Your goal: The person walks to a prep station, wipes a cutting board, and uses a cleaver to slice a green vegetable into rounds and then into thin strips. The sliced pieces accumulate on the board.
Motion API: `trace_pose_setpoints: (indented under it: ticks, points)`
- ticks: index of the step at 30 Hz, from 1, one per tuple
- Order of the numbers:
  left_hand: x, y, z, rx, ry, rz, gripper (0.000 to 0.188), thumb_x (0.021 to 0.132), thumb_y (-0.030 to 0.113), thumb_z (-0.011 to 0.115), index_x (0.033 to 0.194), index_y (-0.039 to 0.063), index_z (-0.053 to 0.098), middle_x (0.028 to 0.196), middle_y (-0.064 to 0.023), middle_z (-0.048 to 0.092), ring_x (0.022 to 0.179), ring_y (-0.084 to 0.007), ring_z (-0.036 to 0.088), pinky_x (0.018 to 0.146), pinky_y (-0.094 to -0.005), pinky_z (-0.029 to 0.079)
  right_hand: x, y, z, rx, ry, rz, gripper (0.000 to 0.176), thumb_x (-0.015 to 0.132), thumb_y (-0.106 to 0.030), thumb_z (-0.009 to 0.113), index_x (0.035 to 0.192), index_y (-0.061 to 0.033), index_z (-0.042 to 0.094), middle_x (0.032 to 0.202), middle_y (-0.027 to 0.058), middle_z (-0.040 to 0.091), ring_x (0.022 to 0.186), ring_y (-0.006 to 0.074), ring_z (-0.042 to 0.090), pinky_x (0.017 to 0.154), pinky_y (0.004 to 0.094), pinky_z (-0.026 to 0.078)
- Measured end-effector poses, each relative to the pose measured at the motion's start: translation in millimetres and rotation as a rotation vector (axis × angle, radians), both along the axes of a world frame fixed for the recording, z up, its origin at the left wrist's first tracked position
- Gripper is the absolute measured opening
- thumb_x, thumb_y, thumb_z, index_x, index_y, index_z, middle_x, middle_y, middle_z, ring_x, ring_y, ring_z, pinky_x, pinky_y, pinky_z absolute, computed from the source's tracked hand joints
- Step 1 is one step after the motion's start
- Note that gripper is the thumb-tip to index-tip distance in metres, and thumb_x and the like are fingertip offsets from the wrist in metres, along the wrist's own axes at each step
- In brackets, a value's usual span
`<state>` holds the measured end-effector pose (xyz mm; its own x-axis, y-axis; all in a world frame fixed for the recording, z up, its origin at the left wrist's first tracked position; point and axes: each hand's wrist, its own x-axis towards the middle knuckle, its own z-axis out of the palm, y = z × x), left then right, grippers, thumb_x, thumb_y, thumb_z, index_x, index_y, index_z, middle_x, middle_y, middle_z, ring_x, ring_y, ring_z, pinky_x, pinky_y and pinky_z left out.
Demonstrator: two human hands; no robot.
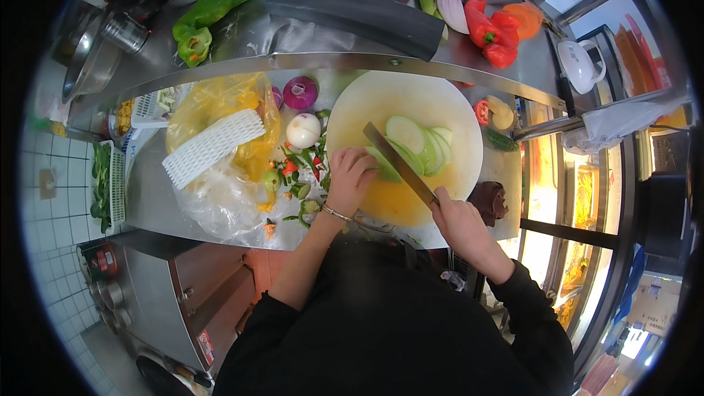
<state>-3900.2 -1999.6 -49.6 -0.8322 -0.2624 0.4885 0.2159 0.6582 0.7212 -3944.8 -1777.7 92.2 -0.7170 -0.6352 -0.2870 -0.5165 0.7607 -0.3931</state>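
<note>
On a round white cutting board (pixel 352 96) lies a pale green vegetable (pixel 389 170), perhaps a gourd or radish. Its thin oval slices (pixel 408 133) overlap in a fan toward the far right. My left hand (pixel 352 173) steadies the uncut piece from the left, fingers curled over its end. In my right hand (pixel 462 225) is the handle of a kitchen knife (pixel 399 160). The broad blade slants up and left across the board, between the piece and the slices. Whether its edge is in the vegetable is hard to tell.
Left of the board are a peeled white onion (pixel 303 131), a red onion (pixel 300 92), pepper trimmings (pixel 300 190) and plastic bags (pixel 220 198). A steel shelf (pixel 236 69) crosses beyond it, holding a green pepper (pixel 220 5) and a black block (pixel 352 14). Dark meat (pixel 488 203) sits at right.
</note>
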Motion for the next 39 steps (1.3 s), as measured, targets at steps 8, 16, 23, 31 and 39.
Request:
trace_pose_setpoints:
  ticks: [8, 16, 23, 31, 39]
  points:
    - [-1, 0, -6, 0.019, -0.021, -0.003, 0.033, 0.073, 0.007, 0.074, 0.105, 0.011, 0.066, 0.113, -0.0067, 0.061, 0.106, -0.034, 0.05, 0.095, -0.0441, 0.041, 2, -2, -21, 0.095, -0.03, 0.012, 0.015, 0.096, -0.014, 0.05, 0.1, -0.0005, 0.043, 0.064, 0.0215, 0.06, 0.058, 0.0438, 0.06, 0.054, 0.0547, 0.047]
    - [4, -4, -2, 0.047, -0.016, -0.024, 0.034, 0.075, 0.004, 0.072, 0.107, 0.011, 0.065, 0.115, -0.0078, 0.06, 0.109, -0.0345, 0.05, 0.097, -0.0436, 0.041, -10, -34, -111, -0.049, -0.129, -0.084, 0.021, 0.098, -0.017, 0.05, 0.108, 0.001, 0.047, 0.071, 0.0273, 0.062, 0.07, 0.0477, 0.061, 0.063, 0.0563, 0.047]
    - [11, -8, -4, -0.04, -0.005, 0.081, 0.033, 0.073, 0.009, 0.076, 0.104, 0.012, 0.065, 0.111, -0.0062, 0.06, 0.106, -0.0322, 0.05, 0.093, -0.0442, 0.04, -7, -14, -54, -0.147, -0.163, -0.126, 0.034, 0.099, -0.021, 0.052, 0.125, 0.0004, 0.047, 0.075, 0.0282, 0.063, 0.072, 0.0479, 0.062, 0.066, 0.0553, 0.048]
    - [8, -8, -5, -0.01, 0.02, 0.103, 0.033, 0.071, 0.012, 0.077, 0.102, 0.012, 0.066, 0.109, -0.0053, 0.06, 0.105, -0.032, 0.05, 0.092, -0.0443, 0.04, 4, -17, -6, -0.034, 0.0, 0.029, 0.018, 0.097, -0.017, 0.051, 0.104, -0.0017, 0.045, 0.063, 0.023, 0.06, 0.06, 0.0455, 0.06, 0.057, 0.0556, 0.048]
    - [8, -11, -7, 0.005, -0.002, 0.083, 0.034, 0.071, 0.011, 0.077, 0.103, 0.011, 0.066, 0.11, -0.0062, 0.061, 0.105, -0.0328, 0.051, 0.093, -0.0446, 0.04, -2, -27, -37, 0.027, -0.075, 0.026, 0.018, 0.096, -0.014, 0.05, 0.103, 0.0007, 0.043, 0.064, 0.0232, 0.061, 0.06, 0.0454, 0.06, 0.057, 0.0556, 0.048]
